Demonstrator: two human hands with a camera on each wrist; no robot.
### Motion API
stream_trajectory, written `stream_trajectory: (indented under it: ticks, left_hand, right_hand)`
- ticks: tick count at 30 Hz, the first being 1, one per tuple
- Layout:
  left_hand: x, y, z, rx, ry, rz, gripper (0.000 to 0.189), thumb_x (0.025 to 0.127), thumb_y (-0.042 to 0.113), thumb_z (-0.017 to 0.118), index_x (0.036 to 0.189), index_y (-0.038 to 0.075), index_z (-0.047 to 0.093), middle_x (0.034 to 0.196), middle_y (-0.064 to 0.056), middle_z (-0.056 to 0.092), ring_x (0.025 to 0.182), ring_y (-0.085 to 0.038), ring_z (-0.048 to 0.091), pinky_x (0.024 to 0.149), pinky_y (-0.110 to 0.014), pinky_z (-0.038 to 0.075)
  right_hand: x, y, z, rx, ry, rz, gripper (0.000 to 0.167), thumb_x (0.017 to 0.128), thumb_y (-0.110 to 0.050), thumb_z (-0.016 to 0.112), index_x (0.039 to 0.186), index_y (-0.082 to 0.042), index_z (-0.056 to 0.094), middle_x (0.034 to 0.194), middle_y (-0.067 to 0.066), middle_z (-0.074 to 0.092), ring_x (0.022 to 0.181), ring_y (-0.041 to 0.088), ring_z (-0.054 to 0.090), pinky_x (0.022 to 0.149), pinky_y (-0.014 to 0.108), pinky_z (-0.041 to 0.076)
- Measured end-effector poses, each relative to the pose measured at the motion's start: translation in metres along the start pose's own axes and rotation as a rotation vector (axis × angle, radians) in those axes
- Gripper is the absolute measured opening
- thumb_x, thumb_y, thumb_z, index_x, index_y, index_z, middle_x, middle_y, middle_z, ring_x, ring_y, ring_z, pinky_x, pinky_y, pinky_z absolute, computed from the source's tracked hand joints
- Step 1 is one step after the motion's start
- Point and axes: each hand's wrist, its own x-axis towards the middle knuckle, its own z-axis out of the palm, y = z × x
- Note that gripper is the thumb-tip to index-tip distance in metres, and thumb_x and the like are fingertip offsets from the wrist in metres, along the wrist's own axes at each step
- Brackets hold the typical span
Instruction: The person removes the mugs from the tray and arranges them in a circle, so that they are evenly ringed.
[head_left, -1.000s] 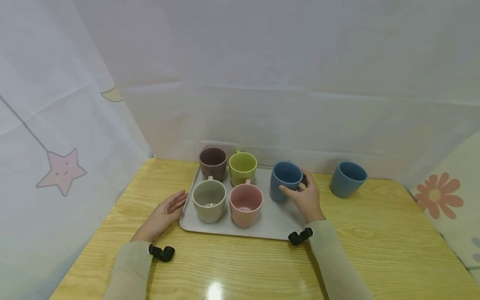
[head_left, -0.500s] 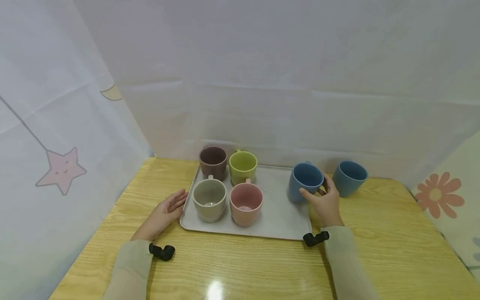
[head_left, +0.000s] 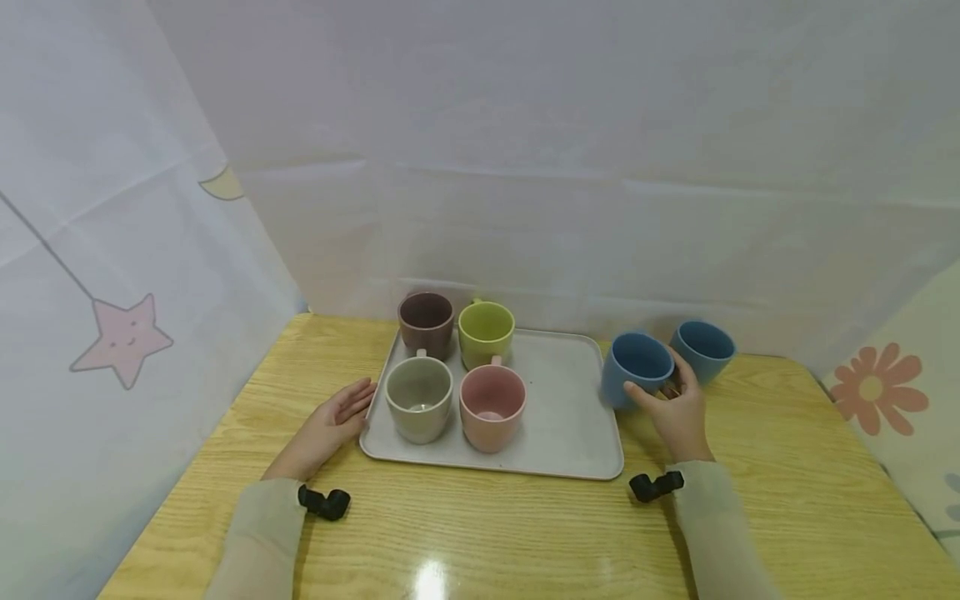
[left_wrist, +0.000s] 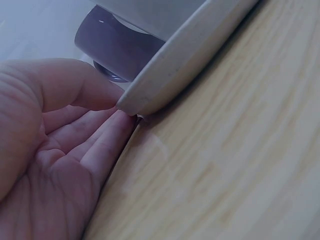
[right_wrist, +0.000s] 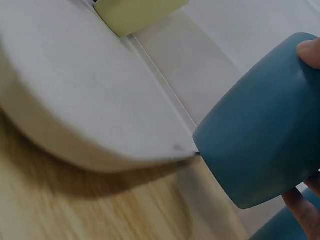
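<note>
Table (head_left: 480,533): wooden; I see it under the tray (head_left: 570,425).
Tray: I count four cups (head_left: 492,432) standing on it.
Left hand (head_left: 322,433): fingers loosely straight, touching its left edge.
Right hand (head_left: 681,417): grasping the blue cup (right_wrist: 260,135).
Blue cup: just beside the tray's right edge, near another blue cup (head_left: 703,354).

Both forearms (head_left: 258,533) stretch forward, the left grip (head_left: 327,427) with fingers (head_left: 358,400) extended, the right grip (head_left: 679,415) curled.

The right wrist view's edge crops the held blue mug (right_wrist: 260,125).
</note>
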Motion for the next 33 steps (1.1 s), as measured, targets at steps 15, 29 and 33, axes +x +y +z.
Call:
stream_trajectory:
  ticks: [15, 29, 33]
  left_hand:
    - [-0.001, 0.001, 0.002, 0.003, -0.001, 0.013, 0.067, 0.104, 0.002, 0.052, 0.161, -0.003, 0.015, 0.163, -0.025, 0.025, 0.149, -0.04, 0.025, 0.103, -0.011, 0.04]
    - [-0.001, 0.002, 0.001, 0.0, -0.006, 0.013, 0.067, 0.105, 0.003, 0.052, 0.161, -0.003, 0.015, 0.164, -0.024, 0.023, 0.15, -0.039, 0.023, 0.105, -0.012, 0.039]
    - [-0.002, 0.001, 0.001, 0.004, -0.007, 0.016, 0.068, 0.105, 0.004, 0.053, 0.161, -0.003, 0.015, 0.163, -0.024, 0.024, 0.149, -0.04, 0.023, 0.106, -0.013, 0.039]
  right_hand:
    - [-0.001, 0.009, -0.02, -0.013, 0.009, 0.096, 0.087, 0.085, -0.013, 0.084, 0.158, -0.018, 0.037, 0.149, 0.007, 0.047, 0.136, 0.02, 0.045, 0.111, 0.032, 0.044]
    - [0.002, 0.022, -0.026, -0.017, 0.003, 0.089, 0.084, 0.085, -0.013, 0.084, 0.157, -0.016, 0.039, 0.15, 0.01, 0.048, 0.137, 0.019, 0.046, 0.099, 0.014, 0.046]
    - [0.002, 0.026, -0.029, -0.014, -0.015, 0.076, 0.084, 0.086, -0.013, 0.083, 0.157, -0.017, 0.038, 0.15, 0.011, 0.047, 0.135, 0.015, 0.047, 0.096, 0.01, 0.046]
